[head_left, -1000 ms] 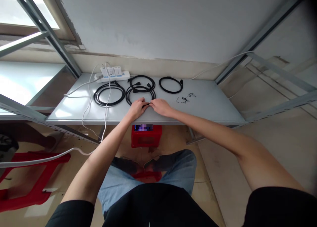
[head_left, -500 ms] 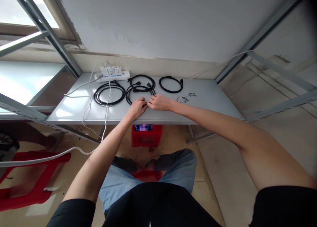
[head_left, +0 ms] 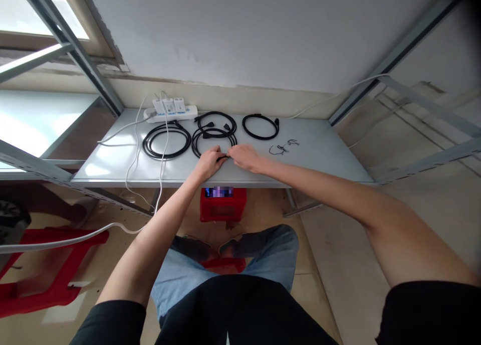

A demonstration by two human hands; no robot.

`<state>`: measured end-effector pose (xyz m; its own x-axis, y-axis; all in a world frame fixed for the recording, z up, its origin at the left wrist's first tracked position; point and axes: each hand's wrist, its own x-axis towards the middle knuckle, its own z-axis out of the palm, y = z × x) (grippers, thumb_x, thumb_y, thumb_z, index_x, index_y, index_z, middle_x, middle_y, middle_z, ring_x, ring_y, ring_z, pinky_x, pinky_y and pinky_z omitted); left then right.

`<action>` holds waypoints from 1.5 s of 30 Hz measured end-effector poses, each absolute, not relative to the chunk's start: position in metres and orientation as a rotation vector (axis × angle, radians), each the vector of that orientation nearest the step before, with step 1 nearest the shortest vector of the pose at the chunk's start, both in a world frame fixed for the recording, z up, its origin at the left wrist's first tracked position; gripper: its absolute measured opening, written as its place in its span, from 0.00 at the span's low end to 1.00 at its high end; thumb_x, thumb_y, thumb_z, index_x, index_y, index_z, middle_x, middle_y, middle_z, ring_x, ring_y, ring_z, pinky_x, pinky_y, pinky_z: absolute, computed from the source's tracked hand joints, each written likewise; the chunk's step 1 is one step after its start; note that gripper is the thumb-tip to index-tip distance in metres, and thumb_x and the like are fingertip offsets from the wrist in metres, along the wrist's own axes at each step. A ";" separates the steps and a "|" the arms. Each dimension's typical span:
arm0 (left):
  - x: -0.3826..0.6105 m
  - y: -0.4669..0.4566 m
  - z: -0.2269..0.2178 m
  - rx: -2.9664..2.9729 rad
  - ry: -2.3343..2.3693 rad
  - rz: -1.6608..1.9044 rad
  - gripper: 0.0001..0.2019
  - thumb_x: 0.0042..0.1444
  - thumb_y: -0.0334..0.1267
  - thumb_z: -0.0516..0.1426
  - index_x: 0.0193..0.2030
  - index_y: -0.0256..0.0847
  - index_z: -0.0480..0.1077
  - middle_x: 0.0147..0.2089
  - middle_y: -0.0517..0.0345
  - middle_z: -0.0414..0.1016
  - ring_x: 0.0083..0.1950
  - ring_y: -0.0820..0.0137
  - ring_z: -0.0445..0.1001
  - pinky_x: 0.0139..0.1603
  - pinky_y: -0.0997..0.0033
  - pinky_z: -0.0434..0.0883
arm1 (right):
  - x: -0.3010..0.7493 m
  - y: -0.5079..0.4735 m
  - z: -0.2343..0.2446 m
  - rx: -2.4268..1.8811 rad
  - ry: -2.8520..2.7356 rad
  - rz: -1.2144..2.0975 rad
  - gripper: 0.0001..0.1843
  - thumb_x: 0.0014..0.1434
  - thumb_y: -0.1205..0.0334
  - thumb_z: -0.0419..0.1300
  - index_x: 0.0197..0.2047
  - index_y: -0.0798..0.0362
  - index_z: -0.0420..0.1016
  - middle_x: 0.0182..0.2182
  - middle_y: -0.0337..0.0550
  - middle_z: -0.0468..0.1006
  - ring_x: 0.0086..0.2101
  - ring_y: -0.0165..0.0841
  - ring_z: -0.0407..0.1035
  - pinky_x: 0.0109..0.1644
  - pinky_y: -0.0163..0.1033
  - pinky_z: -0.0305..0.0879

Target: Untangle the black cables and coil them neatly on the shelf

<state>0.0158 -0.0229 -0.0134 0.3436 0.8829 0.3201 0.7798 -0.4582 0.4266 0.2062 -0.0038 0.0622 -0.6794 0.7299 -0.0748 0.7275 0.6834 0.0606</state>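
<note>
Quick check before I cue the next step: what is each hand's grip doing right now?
Left hand: closed, holding a black cable.
Right hand: fingertips at that cable; cannot tell whether it is holding it.

We see bright daylight coming in the window (head_left: 33, 9) on the left. It makes a white shine on the tabletop (head_left: 101, 168). The metal bars (head_left: 67, 44) bend near the edges, and the top right corner looks dark.

Left hand (head_left: 209, 163), right hand (head_left: 242, 157), close together, palms down
</note>
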 end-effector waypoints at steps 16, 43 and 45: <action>0.018 -0.028 -0.008 2.418 1.512 0.742 0.18 0.76 0.42 0.54 0.56 0.44 0.86 0.46 0.47 0.76 0.48 0.59 0.77 0.49 0.63 0.70 | 0.205 -0.009 0.046 1.978 1.896 -2.173 0.19 0.77 0.65 0.57 0.31 0.54 0.69 0.17 0.31 0.65 0.15 0.23 0.58 0.18 0.31 0.48; 0.019 -0.042 0.053 2.014 1.819 1.482 0.19 0.75 0.46 0.55 0.31 0.45 0.63 0.26 0.60 0.67 0.30 0.67 0.70 0.35 0.67 0.56 | 0.252 -0.008 -0.006 2.044 2.927 -1.676 0.18 0.72 0.51 0.55 0.34 0.50 0.75 0.21 0.35 0.69 0.22 0.29 0.61 0.29 0.33 0.60; 0.017 -0.039 0.083 1.780 1.680 1.824 0.22 0.75 0.48 0.56 0.28 0.45 0.60 0.24 0.63 0.60 0.28 0.71 0.61 0.32 0.70 0.55 | 0.243 -0.015 -0.004 2.006 2.995 -1.615 0.17 0.72 0.53 0.57 0.32 0.51 0.75 0.21 0.36 0.71 0.24 0.29 0.64 0.31 0.33 0.61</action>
